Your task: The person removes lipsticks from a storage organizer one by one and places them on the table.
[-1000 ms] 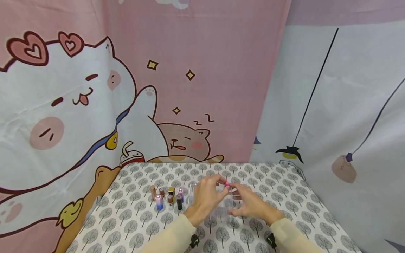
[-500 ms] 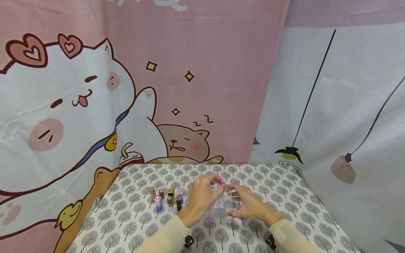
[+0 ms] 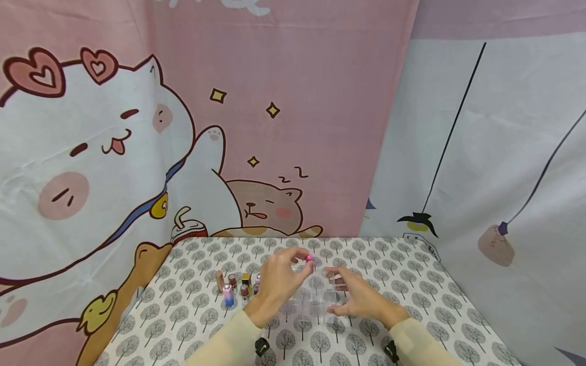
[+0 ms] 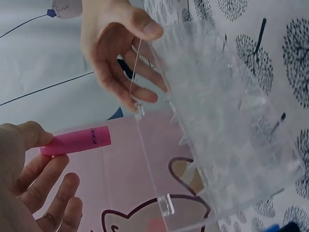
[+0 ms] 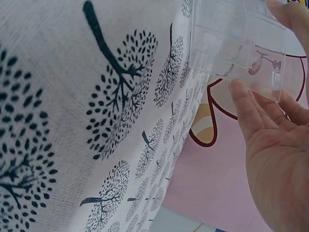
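A bright pink tube lettered "PIXIE", like a lipstick or lip balm [image 4: 79, 140], is pinched between the thumb and fingers of my left hand [image 3: 276, 279]. That hand is raised over the left part of a clear plastic compartment box [image 4: 231, 125]. My right hand [image 3: 361, 295] grips the box at its right end, thumb on the near side and fingers on the far side. Small dividers show through the transparent walls in the left wrist view. In the head view the left hand and forearm cover the box's left end.
Left of the box several lipsticks stand upright, among them a pink-and-blue one [image 3: 228, 295], a tan tube [image 3: 220, 280] and a gold-capped one [image 3: 246, 279]. A tree-print cloth [image 3: 192, 325] covers the table; a cartoon curtain [image 3: 293, 127] hangs behind it.
My left hand has moved left with the pink tube, away from my right hand, and now hides some of the standing lipsticks. The right hand stays at the box's right end.
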`<action>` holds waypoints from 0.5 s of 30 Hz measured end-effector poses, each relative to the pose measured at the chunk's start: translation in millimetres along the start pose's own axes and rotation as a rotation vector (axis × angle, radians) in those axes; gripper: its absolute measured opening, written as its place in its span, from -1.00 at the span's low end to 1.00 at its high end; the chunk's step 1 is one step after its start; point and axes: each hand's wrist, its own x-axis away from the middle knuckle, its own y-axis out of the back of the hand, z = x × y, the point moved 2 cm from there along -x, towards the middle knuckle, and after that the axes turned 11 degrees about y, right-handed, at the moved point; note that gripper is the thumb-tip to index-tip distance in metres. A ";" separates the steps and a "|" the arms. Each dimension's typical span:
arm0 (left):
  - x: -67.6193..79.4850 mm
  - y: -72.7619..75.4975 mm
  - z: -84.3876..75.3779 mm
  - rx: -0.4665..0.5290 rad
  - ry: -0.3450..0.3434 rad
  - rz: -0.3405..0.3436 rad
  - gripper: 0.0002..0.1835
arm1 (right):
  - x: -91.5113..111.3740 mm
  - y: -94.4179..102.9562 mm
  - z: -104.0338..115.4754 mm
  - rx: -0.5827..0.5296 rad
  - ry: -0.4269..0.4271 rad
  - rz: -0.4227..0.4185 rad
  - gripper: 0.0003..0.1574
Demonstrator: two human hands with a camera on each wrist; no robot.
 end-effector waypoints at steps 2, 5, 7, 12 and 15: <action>-1.5 5.0 1.9 0.014 0.004 -0.005 -0.82 | -0.6 0.0 0.1 0.008 0.002 -0.001 0.37; -3.1 12.7 5.2 0.015 0.019 -0.018 -0.81 | -1.2 -0.1 -0.1 0.018 0.005 0.000 0.38; -3.7 17.8 7.2 0.004 0.027 -0.032 -0.82 | -1.3 -0.3 -0.3 0.023 0.006 0.001 0.40; -5.8 29.6 12.0 -0.008 0.032 -0.056 -0.81 | -0.6 -0.5 -0.8 0.020 0.000 0.001 0.43; -6.0 35.9 16.1 -0.015 0.035 -0.059 -0.81 | -0.6 -0.8 -0.6 0.019 -0.010 0.002 0.42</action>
